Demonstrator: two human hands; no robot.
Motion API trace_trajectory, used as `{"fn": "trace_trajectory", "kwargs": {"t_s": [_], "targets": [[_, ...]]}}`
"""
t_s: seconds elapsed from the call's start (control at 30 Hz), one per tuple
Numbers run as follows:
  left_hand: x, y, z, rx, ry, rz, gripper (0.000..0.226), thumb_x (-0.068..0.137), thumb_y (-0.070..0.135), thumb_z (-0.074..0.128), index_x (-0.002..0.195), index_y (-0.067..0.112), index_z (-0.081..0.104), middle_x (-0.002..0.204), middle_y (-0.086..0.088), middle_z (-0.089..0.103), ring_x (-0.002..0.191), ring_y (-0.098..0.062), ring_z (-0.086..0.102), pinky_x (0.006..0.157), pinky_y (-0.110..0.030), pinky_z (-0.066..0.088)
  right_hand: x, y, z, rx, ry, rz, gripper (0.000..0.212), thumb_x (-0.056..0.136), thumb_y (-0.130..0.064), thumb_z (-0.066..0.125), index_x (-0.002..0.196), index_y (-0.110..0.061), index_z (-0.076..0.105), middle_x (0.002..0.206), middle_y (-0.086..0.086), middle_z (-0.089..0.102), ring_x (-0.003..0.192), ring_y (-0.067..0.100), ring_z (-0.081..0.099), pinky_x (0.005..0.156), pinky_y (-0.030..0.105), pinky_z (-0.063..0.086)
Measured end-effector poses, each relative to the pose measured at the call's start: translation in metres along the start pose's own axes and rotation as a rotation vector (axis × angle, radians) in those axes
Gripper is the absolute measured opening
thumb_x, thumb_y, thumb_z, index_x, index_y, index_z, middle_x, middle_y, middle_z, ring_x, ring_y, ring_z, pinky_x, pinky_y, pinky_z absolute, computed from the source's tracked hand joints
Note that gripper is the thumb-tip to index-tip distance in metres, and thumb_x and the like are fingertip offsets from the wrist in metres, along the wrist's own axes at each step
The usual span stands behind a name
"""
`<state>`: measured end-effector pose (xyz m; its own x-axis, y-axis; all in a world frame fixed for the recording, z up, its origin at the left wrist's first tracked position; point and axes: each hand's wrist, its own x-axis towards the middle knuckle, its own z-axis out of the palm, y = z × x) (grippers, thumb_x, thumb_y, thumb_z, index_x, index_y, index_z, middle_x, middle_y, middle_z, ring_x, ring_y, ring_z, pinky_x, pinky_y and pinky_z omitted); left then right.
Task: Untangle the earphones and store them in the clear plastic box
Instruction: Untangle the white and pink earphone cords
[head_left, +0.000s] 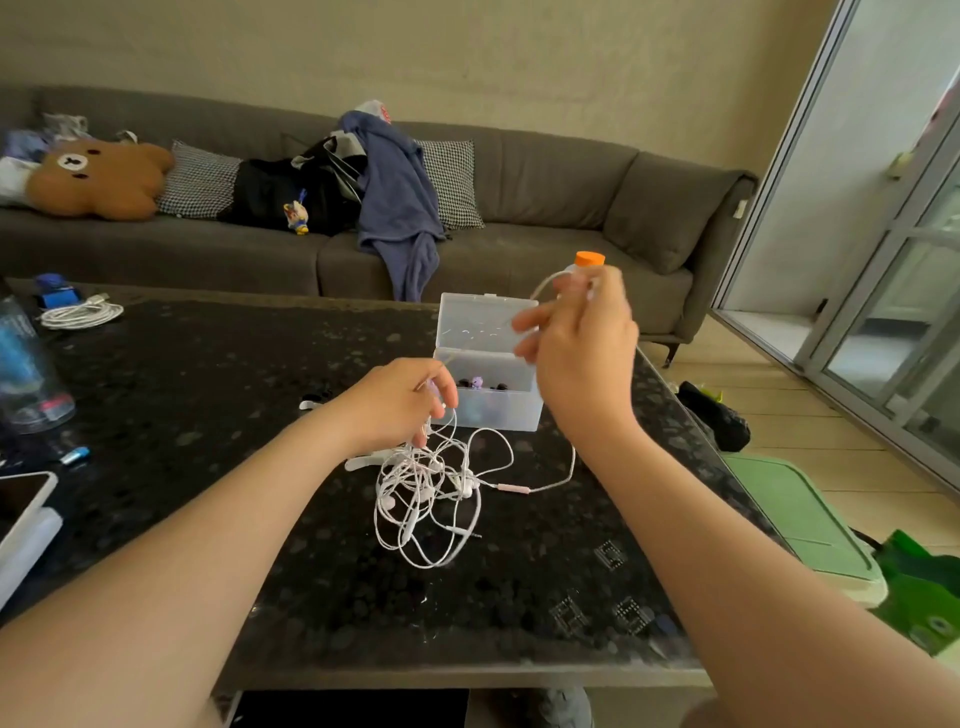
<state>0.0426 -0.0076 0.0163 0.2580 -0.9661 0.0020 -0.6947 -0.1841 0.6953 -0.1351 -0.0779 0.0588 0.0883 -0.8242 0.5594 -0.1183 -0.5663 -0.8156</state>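
A tangle of white earphones (431, 493) lies on the dark speckled table (208, 395), partly lifted. My left hand (400, 400) grips the upper strands of the tangle just above the table. My right hand (576, 338) is raised higher and pinches one white cord, which runs taut down to my left hand. The clear plastic box (485, 410) stands open behind my hands, its lid upright, with small dark and purple items inside. A pinkish inline plug (513, 488) lies to the right of the tangle.
An orange-capped bottle (589, 260) stands behind my right hand. A coiled white cable (80, 314), a clear container (26, 369) and a white case (23, 519) sit at the table's left. A grey sofa (519, 249) with cushions and clothes lies beyond.
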Motion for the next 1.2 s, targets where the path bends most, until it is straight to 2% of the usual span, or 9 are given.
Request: {"fn": "trace_trajectory", "kwargs": {"t_s": [0.13, 0.27, 0.5, 0.67, 0.87, 0.97, 1.07, 1.13, 1.2], "targets": [[-0.001, -0.009, 0.000, 0.112, -0.097, -0.034, 0.038, 0.103, 0.002, 0.040, 0.103, 0.027, 0.069, 0.112, 0.009, 0.064, 0.079, -0.014, 0.076, 0.069, -0.022, 0.054, 0.002, -0.018, -0.005, 0.501, 0.148, 0.274, 0.023, 0.116, -0.024, 0.028, 0.106, -0.018, 0.047, 0.098, 0.015, 0.075, 0.077, 0.026, 0.080, 0.076, 0.042, 0.067], [-0.002, -0.017, 0.002, 0.217, -0.175, -0.076, 0.041, 0.104, 0.005, 0.039, 0.106, 0.035, 0.066, 0.115, 0.003, 0.067, 0.088, -0.012, 0.073, 0.071, -0.025, 0.054, 0.002, -0.027, -0.014, 0.753, 0.098, 0.521, 0.024, 0.116, -0.023, 0.028, 0.102, -0.020, 0.048, 0.081, 0.015, 0.061, 0.067, 0.031, 0.078, 0.065, 0.039, 0.067], [-0.001, -0.010, 0.005, 0.344, -0.164, -0.023, 0.015, 0.099, 0.045, 0.064, 0.106, 0.035, 0.072, 0.103, 0.012, 0.068, 0.099, -0.011, 0.067, 0.092, -0.034, 0.056, 0.005, -0.018, -0.016, 0.269, -0.187, 0.577, 0.018, 0.102, -0.015, 0.043, 0.097, -0.010, 0.059, 0.059, 0.005, 0.048, 0.038, 0.015, 0.044, 0.044, 0.025, 0.036], [-0.001, -0.013, 0.006, 0.552, -0.234, -0.079, 0.041, 0.077, 0.055, 0.086, 0.112, 0.044, 0.066, 0.111, 0.014, 0.060, 0.118, -0.018, 0.056, 0.106, -0.050, 0.045, 0.002, 0.012, -0.015, -0.688, -0.742, 0.433, 0.044, 0.102, -0.037, 0.044, 0.089, -0.005, 0.072, 0.055, 0.006, 0.060, 0.034, 0.020, 0.053, 0.042, 0.022, 0.043], [-0.003, -0.010, 0.010, 0.599, -0.277, -0.005, 0.032, 0.086, 0.029, 0.082, 0.110, 0.047, 0.073, 0.112, 0.013, 0.042, 0.126, -0.019, 0.038, 0.093, -0.039, 0.035, -0.005, 0.035, -0.021, -0.898, -1.331, 0.652, 0.036, 0.106, -0.025, 0.050, 0.104, 0.003, 0.073, 0.084, 0.020, 0.074, 0.054, 0.025, 0.067, 0.056, 0.028, 0.056], [-0.003, -0.011, 0.011, 0.587, -0.282, -0.006, 0.052, 0.084, 0.006, 0.067, 0.095, 0.056, 0.073, 0.122, 0.012, 0.043, 0.128, -0.023, 0.038, 0.101, -0.044, 0.040, -0.013, 0.043, -0.019, -1.043, -1.409, 0.555, 0.026, 0.103, -0.019, 0.059, 0.121, -0.001, 0.065, 0.101, 0.016, 0.080, 0.080, 0.027, 0.080, 0.077, 0.037, 0.062], [-0.003, -0.012, 0.010, 0.591, -0.276, -0.022, 0.066, 0.079, 0.000, 0.059, 0.090, 0.063, 0.070, 0.138, 0.010, 0.044, 0.133, -0.028, 0.040, 0.109, -0.051, 0.042, -0.016, 0.042, -0.015, -1.024, -1.462, 0.520, 0.049, 0.095, -0.010, 0.073, 0.141, -0.005, 0.057, 0.090, 0.007, 0.080, 0.075, 0.021, 0.079, 0.069, 0.031, 0.059], [-0.004, -0.009, 0.010, 0.561, -0.293, 0.005, 0.054, 0.088, -0.002, 0.056, 0.101, 0.048, 0.072, 0.138, 0.008, 0.048, 0.122, -0.017, 0.050, 0.098, -0.036, 0.049, -0.018, 0.042, -0.011, -1.012, -1.473, 0.506, 0.060, 0.094, -0.010, 0.076, 0.148, -0.004, 0.050, 0.092, 0.009, 0.079, 0.074, 0.022, 0.078, 0.067, 0.030, 0.060], [-0.004, -0.008, 0.010, 0.486, -0.300, 0.023, 0.041, 0.095, -0.001, 0.054, 0.111, 0.035, 0.066, 0.131, 0.008, 0.058, 0.107, -0.007, 0.057, 0.080, -0.024, 0.052, -0.021, 0.044, -0.007, -1.008, -1.420, 0.499, 0.068, 0.098, -0.019, 0.071, 0.152, -0.002, 0.034, 0.098, 0.014, 0.080, 0.078, 0.028, 0.080, 0.081, 0.040, 0.064]]}}
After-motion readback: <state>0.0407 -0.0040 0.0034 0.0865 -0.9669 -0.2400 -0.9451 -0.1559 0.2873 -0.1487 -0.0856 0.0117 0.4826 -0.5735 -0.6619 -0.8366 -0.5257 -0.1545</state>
